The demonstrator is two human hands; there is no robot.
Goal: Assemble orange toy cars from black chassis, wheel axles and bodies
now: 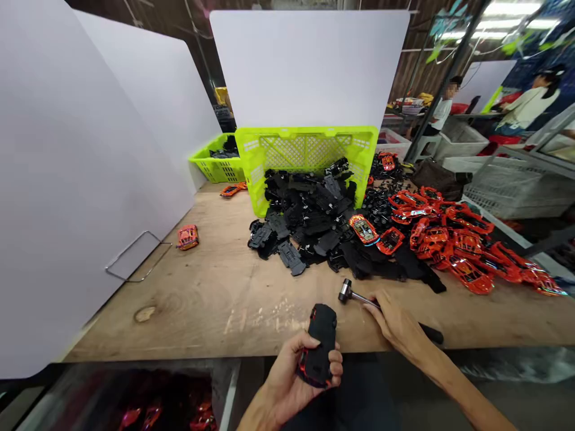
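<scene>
My left hand is closed around a toy car, held upside down so its black chassis faces up and its red body shows at the edges, just off the table's front edge. My right hand lies on the wooden table, fingers over the handle of a small hammer whose metal head points left. A heap of black chassis parts spills from a tipped lime-green crate just beyond. Red toy car bodies lie in a pile to the right.
White partition boards stand at the left and behind the crate. A lone red car lies at the left; a second green crate sits behind. A bin with red cars is below the table. People work at the far right.
</scene>
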